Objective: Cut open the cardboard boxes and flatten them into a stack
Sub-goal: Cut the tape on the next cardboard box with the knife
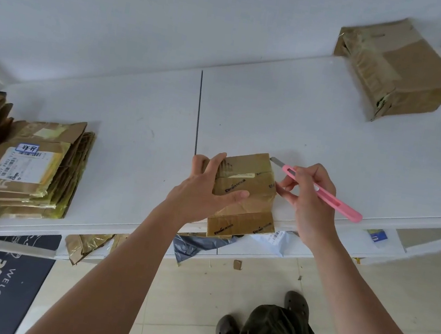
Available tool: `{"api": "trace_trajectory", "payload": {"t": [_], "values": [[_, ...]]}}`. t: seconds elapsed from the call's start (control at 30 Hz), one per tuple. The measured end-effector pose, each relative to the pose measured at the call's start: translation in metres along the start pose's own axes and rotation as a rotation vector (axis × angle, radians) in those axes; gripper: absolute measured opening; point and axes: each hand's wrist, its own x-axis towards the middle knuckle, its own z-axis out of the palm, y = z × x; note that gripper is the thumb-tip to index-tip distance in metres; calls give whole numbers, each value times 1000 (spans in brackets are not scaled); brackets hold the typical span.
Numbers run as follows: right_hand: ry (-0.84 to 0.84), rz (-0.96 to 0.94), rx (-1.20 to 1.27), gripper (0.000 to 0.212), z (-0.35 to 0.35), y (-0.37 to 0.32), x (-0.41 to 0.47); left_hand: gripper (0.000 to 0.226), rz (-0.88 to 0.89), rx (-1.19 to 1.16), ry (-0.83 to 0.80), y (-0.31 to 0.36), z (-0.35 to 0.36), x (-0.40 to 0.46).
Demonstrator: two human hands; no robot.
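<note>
Taped brown box (pixel 244 187) at table edge (pixel 334 126)

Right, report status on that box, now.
Left hand gripping small taped box. Right hand holding pink cutter, blade at box's far corner. Nothing obstructing.

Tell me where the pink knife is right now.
In the head view, the pink knife is in the right hand, right of centre over the white table, with its blade tip at the far right corner of the small box.

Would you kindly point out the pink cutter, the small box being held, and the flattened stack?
pink cutter (pixel 323 195), head view, on its handle.
small box (pixel 250 191), head view, on its taped top.
flattened stack (pixel 31 164), head view, on the top label.
</note>
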Motion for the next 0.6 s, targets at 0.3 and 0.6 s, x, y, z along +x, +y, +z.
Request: {"api": "trace_trajectory", "payload": {"t": [0.3, 0.6], "values": [[-67, 4, -22, 26, -13, -5, -15, 113, -16, 37, -1, 1, 1, 0], [-171, 41, -149, 24, -33, -1, -35, 100, -35, 54, -2, 6, 0, -2]]}}
